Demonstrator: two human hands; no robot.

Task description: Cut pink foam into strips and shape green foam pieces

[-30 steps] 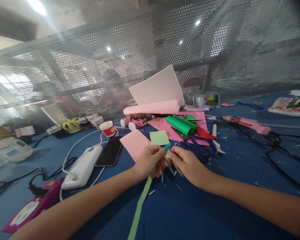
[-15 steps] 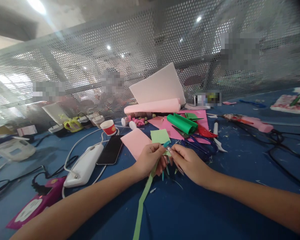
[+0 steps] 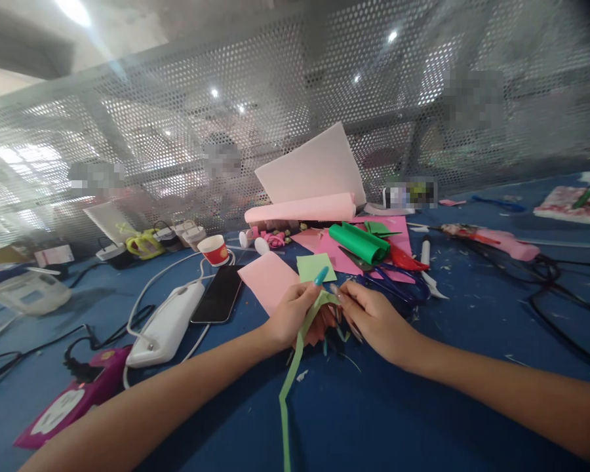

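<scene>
A long light green paper strip [image 3: 289, 380] hangs from my fingers toward the near edge of the view. My left hand [image 3: 292, 311] is closed on it, thumb on top, the long blue nail pointing up. The strip's upper part bends across to my right hand [image 3: 378, 321], whose thumb and fingers pinch it. Under the strip, between my hands, is a salmon-pink piece with pointed edges [image 3: 319, 326], perhaps folded paper; my fingers partly cover it. Just beyond lie a light green paper square [image 3: 316, 267] and a pink paper sheet [image 3: 268, 280].
A green paper roll [image 3: 358, 242] and blue-handled scissors [image 3: 403, 286] lie behind my right hand. To the left are a phone [image 3: 217, 295], a white power strip [image 3: 164, 328] and a paper cup [image 3: 213, 250]. A pink glue gun [image 3: 501, 242] with black cable lies right.
My left thumb has lifted and points more upward, baring the strip's bend between my hands. The strip's hanging end has swung to the right, and more of the salmon-pink piece shows.
</scene>
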